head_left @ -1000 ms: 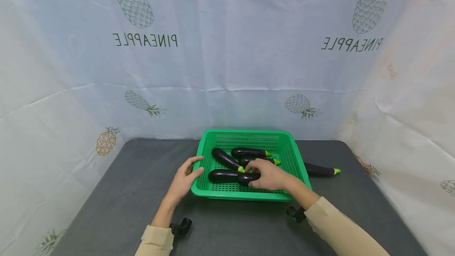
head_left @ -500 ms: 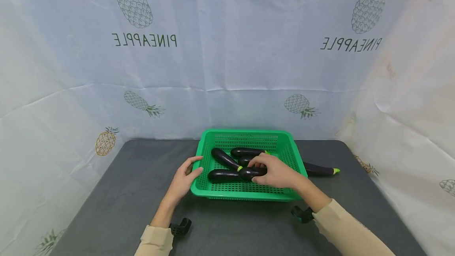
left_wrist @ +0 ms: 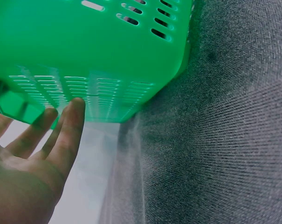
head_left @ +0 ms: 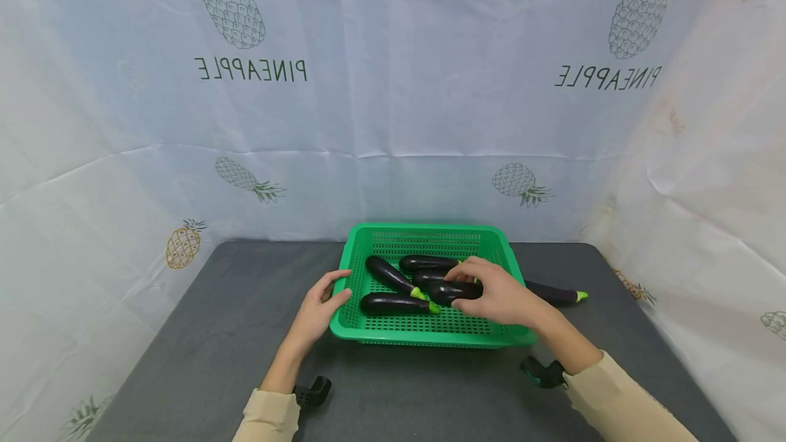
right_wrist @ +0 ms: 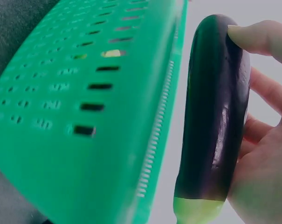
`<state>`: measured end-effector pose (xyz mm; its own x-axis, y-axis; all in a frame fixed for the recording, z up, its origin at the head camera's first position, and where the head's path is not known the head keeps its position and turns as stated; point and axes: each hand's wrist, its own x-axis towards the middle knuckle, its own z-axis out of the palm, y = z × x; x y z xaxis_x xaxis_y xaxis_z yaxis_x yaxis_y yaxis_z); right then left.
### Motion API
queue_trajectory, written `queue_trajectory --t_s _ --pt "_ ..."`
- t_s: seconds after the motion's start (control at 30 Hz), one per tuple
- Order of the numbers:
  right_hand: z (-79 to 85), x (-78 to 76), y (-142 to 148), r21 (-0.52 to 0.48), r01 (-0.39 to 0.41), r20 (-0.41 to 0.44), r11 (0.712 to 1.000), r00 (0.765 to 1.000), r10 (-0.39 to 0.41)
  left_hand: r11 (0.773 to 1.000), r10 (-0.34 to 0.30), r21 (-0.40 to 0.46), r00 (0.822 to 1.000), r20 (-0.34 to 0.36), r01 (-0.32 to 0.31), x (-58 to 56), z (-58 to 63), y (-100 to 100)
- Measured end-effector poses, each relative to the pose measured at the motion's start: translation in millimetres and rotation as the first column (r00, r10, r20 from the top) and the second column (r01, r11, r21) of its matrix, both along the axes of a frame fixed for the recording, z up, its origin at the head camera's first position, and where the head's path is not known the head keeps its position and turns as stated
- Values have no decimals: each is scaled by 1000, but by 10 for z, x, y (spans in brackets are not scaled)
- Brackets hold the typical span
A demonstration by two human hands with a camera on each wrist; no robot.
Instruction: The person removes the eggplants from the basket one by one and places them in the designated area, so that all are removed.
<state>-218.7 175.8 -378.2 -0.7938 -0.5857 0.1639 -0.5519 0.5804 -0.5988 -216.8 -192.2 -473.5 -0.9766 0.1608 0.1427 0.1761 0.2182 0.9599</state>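
Note:
My right hand (head_left: 500,299) pinches a dark purple eggplant (head_left: 451,292) between thumb and fingers, over the inside of the green basket (head_left: 430,340). In the right wrist view this eggplant (right_wrist: 215,112) rises beyond the basket rim, its pale green cap toward the bottom. Several other eggplants lie in the basket, among them a slanted one (head_left: 387,273) at the left and one (head_left: 393,303) near the front. At the basket's left rim rests my left hand (head_left: 314,312), its fingertips against the outer wall in the left wrist view.
Right of the basket, another eggplant (head_left: 555,294) lies on the dark grey table (head_left: 399,394), partly hidden by the basket wall. Behind the table hangs a pale curtain (head_left: 424,108) with pineapple prints.
My right hand has moved to the right with the eggplant, off the front eggplant, whose green cap now shows. The left hand and the basket have stayed put.

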Motion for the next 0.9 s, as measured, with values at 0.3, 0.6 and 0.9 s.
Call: queue_trajectory --t_s 0.3,0.6,0.9 --pt "66 88 231 2 19 -46 1000 999 -19 1000 8 -8 1000 -6 -8 4 -1 -1" --pt "109 200 518 4 58 -93 998 994 -57 1000 17 -7 1000 -8 -17 5 3 35" --pt "106 274 729 -23 116 -77 993 990 -117 1000 15 4 1000 -3 -14 10 -4 17"
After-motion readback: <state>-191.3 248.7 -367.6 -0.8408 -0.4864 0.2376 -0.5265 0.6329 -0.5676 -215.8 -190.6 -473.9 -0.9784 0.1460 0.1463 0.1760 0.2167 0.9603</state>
